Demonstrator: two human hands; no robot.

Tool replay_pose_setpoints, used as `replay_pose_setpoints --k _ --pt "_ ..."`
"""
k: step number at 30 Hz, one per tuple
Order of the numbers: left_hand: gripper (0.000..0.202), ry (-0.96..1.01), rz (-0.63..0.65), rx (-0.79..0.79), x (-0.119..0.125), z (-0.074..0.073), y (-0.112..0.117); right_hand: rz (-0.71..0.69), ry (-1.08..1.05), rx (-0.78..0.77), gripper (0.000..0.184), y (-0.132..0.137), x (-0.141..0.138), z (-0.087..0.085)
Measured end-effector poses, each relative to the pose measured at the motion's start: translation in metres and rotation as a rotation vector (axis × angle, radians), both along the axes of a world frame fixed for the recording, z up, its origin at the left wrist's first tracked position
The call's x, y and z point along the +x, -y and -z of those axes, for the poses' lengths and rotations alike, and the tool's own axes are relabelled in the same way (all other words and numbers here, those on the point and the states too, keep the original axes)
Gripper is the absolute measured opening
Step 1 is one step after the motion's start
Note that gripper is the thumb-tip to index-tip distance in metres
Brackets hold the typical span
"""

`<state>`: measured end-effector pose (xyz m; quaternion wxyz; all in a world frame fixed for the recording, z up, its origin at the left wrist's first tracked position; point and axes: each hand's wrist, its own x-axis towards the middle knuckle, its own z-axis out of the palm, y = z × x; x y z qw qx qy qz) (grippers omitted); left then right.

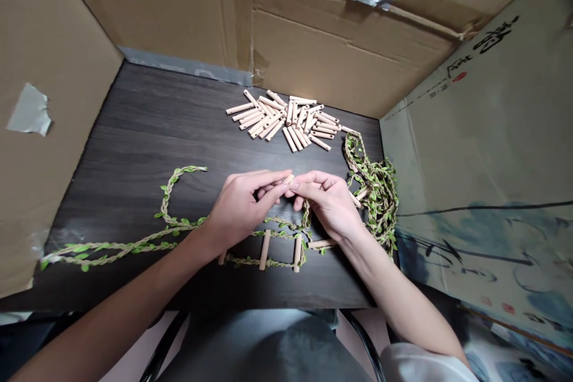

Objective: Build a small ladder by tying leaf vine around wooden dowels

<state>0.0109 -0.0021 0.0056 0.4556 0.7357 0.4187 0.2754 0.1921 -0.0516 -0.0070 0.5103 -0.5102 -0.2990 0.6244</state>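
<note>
Over the middle of the table, my left hand (244, 200) and my right hand (331, 200) meet at the fingertips. Both are closed in a pinch around a small wooden dowel (290, 179), mostly covered by the fingers. A braided cord with green leaves (307, 215) rises beneath my right hand; whether those fingers also grip it is hidden. Below the hands lies a ladder-like strip of this cord, with wooden rungs (265, 249) tied across it. Another dowel (321, 244) rests beside my right wrist.
Loose drilled dowels (268, 122) lie piled at the back. A tangled heap of leafy cord (380, 197) sits at the right. More cord (168, 191) curves across the left side. Cardboard walls (313, 54) enclose the dark table (134, 131) on three sides.
</note>
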Motion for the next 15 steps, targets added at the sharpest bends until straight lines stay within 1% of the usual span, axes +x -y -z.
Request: replay_pose_setpoints --k 4,7,10,13,15 --pt "0.039 -0.007 0.007 -0.030 -0.001 -0.004 -0.002 -0.016 0.028 0.002 0.025 0.000 0.003 -0.001" --pt "0.040 0.032 0.017 -0.136 -0.002 -0.006 -0.004 -0.050 0.111 0.008 0.032 -0.001 0.007 -0.006" --pt "0.042 0.070 0.019 -0.262 -0.004 -0.007 -0.007 -0.128 0.142 0.010 0.037 -0.002 0.011 -0.010" --pt "0.041 0.079 0.031 -0.336 -0.006 -0.007 -0.010 -0.170 0.151 0.015 0.037 -0.002 0.014 -0.011" --pt "0.038 0.074 0.035 -0.326 -0.007 -0.006 -0.011 -0.178 0.153 0.024 0.035 -0.001 0.014 -0.009"
